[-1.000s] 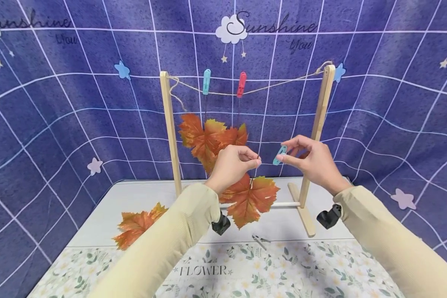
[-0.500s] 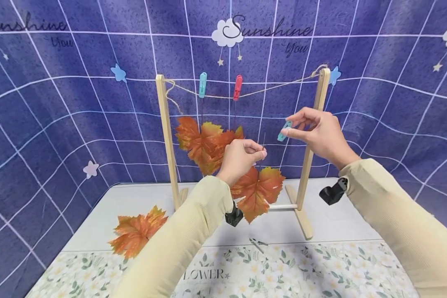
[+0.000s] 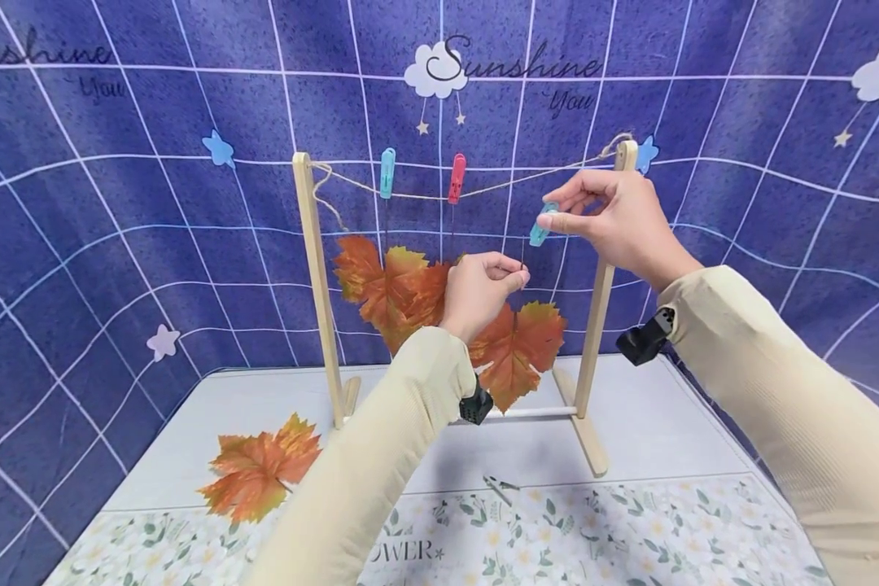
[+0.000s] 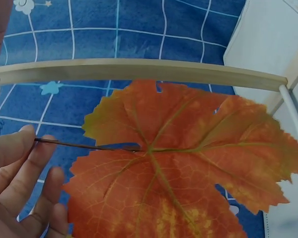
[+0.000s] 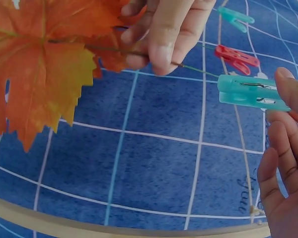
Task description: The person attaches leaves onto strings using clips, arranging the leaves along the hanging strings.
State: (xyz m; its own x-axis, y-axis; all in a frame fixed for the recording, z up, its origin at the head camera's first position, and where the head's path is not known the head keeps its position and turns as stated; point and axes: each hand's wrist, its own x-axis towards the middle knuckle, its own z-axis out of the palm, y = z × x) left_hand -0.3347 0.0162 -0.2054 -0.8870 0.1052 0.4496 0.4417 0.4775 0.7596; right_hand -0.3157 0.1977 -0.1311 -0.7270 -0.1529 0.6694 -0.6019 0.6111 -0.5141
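Evidently, in front of the wooden frame (image 3: 598, 325), between its posts and above the table (image 3: 234, 387), the leaf (image 3: 520, 346) is held with its blade hanging down. It can be judged very light and thin, soft enough to flop and to be creased at the lobes, so little force should be needed and the blade is best left unsqueezed. The clip (image 5: 248, 90) is likely to be light but hard and smooth, a little slippery and sprung; it is best taken by its rear ends, with the mouth left free. The stem (image 4: 84, 146), slender and probably bendable like wire, seems the safest place for the leaf to be held.

The hands are kept apart: the stem is pinched between thumb and fingertip by the left hand (image 3: 479, 293), and the clip is gripped at its rear by the right hand (image 3: 623, 216), near the stem's tip; whether the two are touching cannot be told.

The leaf is coloured orange-red, tinged yellow along parts of its toothed edge, and crossed by paler veins that are gathered at the stem. The clip is teal, fitted with a metal spring. The stem is dark brown.
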